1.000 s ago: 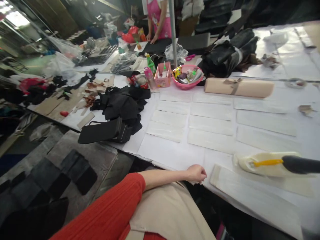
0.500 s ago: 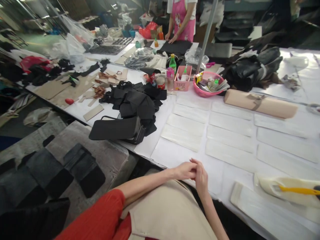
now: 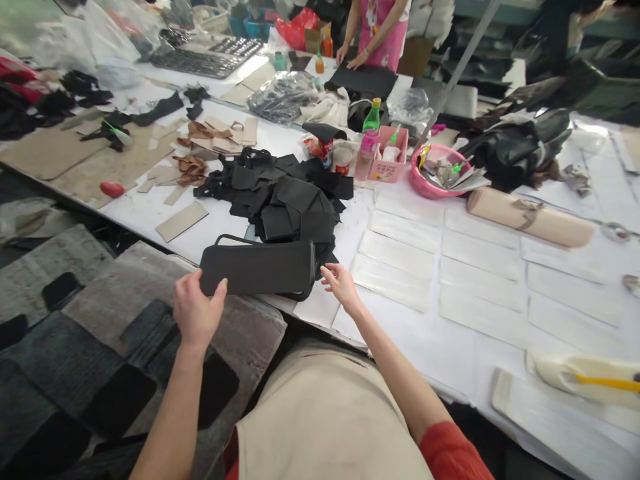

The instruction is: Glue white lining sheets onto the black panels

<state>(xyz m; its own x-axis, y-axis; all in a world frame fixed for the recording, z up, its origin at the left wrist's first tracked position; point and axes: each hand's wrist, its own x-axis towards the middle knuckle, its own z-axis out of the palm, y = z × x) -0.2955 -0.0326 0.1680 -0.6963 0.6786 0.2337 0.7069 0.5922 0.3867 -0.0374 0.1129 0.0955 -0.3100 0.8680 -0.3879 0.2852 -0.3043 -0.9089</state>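
A stack of flat black panels with rounded corners (image 3: 257, 269) lies at the table's front edge, slightly overhanging it. My left hand (image 3: 196, 308) grips its left end, thumb over the top face and fingers at the far edge. Just off the right end is my right hand (image 3: 341, 287), its fingers partly bent and apart, holding nothing. Behind the stack spreads a loose heap of black cut pieces (image 3: 295, 200). Pale rectangular strips (image 3: 397, 259) lie in rows on the white table right of my right hand.
A pink basket (image 3: 437, 175), pink box (image 3: 390, 155) and green-capped bottle (image 3: 370, 123) stand behind the strips. A tan roll (image 3: 530, 217) lies at right, near a tray with a yellow-handled brush (image 3: 605, 381). Below left, black pieces sit on a grey board (image 3: 115, 280). Across the table works a person in a pink apron (image 3: 383, 30).
My hands have come apart from in front of my apron. The left has moved left onto the black stack's end; the right has moved up beside its other end. The view has shifted.
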